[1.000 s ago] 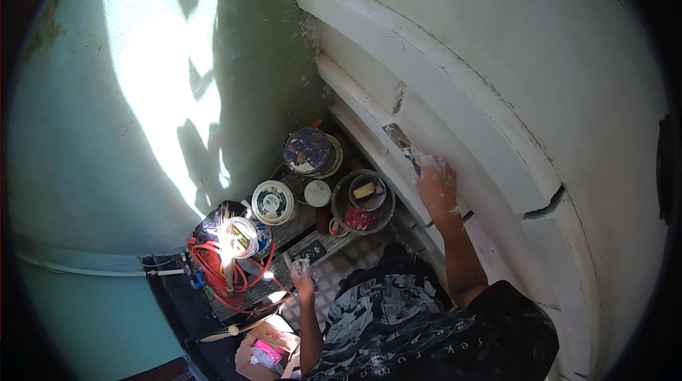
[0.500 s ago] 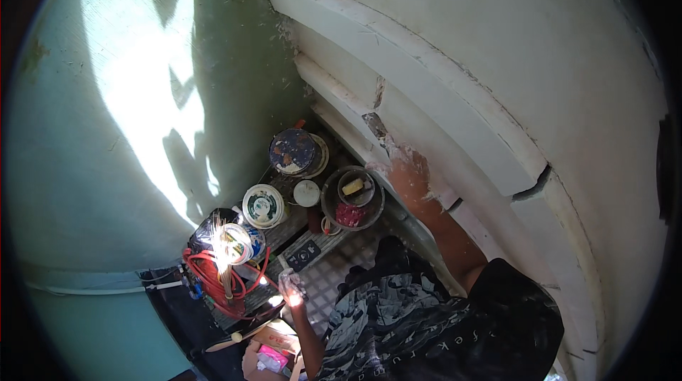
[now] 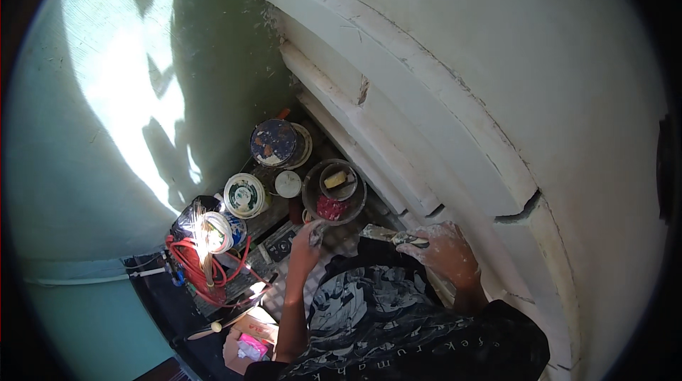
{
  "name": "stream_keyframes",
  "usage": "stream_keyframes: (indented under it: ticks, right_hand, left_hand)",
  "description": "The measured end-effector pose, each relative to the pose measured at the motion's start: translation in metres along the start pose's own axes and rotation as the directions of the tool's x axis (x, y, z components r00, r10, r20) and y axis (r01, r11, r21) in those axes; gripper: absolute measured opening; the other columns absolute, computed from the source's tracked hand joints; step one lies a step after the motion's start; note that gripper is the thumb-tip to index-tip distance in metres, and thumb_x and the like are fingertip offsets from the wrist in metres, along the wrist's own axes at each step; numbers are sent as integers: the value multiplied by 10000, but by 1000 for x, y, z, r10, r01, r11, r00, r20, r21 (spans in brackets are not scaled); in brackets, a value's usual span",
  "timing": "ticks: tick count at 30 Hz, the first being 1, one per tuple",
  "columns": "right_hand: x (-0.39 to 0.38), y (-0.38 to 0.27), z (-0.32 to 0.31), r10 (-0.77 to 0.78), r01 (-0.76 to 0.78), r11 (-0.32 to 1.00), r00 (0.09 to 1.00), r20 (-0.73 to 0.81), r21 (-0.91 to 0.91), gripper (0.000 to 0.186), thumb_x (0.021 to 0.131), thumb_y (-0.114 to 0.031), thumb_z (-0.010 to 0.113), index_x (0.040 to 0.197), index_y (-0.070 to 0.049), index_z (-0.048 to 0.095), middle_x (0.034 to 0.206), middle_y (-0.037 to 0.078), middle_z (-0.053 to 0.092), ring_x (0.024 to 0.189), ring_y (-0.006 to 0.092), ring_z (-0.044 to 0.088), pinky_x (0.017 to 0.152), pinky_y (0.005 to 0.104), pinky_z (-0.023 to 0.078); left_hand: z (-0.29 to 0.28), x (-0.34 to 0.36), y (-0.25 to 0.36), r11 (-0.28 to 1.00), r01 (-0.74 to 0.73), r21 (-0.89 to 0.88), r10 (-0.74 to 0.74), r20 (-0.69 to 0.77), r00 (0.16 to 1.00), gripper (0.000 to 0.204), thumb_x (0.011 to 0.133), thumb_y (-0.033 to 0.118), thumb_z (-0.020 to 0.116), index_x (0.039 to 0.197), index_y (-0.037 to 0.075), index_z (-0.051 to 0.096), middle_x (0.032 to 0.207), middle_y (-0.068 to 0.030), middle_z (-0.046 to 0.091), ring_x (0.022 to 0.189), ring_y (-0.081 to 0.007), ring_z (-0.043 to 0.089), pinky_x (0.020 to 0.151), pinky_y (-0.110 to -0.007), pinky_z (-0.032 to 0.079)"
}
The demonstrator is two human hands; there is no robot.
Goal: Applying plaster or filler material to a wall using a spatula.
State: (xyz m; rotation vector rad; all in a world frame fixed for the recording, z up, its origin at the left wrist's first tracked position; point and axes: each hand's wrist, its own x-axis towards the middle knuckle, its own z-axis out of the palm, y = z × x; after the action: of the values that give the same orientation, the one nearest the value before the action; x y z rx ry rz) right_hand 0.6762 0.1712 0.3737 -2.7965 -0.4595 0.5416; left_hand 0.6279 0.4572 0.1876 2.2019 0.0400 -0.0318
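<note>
Putty knife (image 3: 387, 235) gripped in plaster-dusted right hand (image 3: 447, 257), just below grey bowl (image 3: 334, 191); left hand (image 3: 307, 242) at bowl's rim, fingers pinching something unclear. Best loaded sparingly, blade kept flat.

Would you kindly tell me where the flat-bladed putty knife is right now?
In the head view, the flat-bladed putty knife is in the right hand, just right of centre, beside the round dark bucket and below the white wall moulding.

The left hand (image 3: 307, 242) is raised on a nearly straight bare forearm, fingers curled shut around something small. The right hand (image 3: 446, 253), dusted white, is closed in a grip, wrist bent, forearm running down toward the dark sleeve.
</note>
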Motion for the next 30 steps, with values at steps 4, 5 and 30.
stream_keyframes:
  ticks: [4, 5, 30]
  right_hand:
    - [-9, 16, 4, 139, -138, 990, 987, -75, 24, 473, 809, -503, 584, 1025, -89, 663, 996, 129, 637, 982, 328, 556, 887, 410, 408]
    - [-14, 18, 0, 178, -176, 984, 981, -77, 33, 482, 802, -506, 593, 1035, -89, 661, 996, 133, 639, 987, 327, 554, 896, 408, 406]
    - [-20, 19, -17, 445, -387, 877, 877, -180, 285, 399, 824, -351, 645, 1128, -115, 540, 1145, 79, 594, 1089, 287, 548, 894, 395, 435]
  left_hand:
    - [15, 77, 78, 932, -339, 127, 351, -91, 932, 634, 682, -51, 557, 1289, 108, 471, 1353, -87, 454, 1219, -272, 454, 980, -391, 384]
    - [20, 92, 90, 898, -412, 152, 424, -50, 904, 632, 698, -28, 568, 1304, 110, 454, 1367, -81, 441, 1246, -259, 434, 996, -385, 371]
    - [-3, 169, 94, 530, -577, 621, 576, 236, 782, 638, 770, 186, 608, 1364, 202, 376, 1462, 2, 312, 1358, -216, 269, 1084, -408, 258]
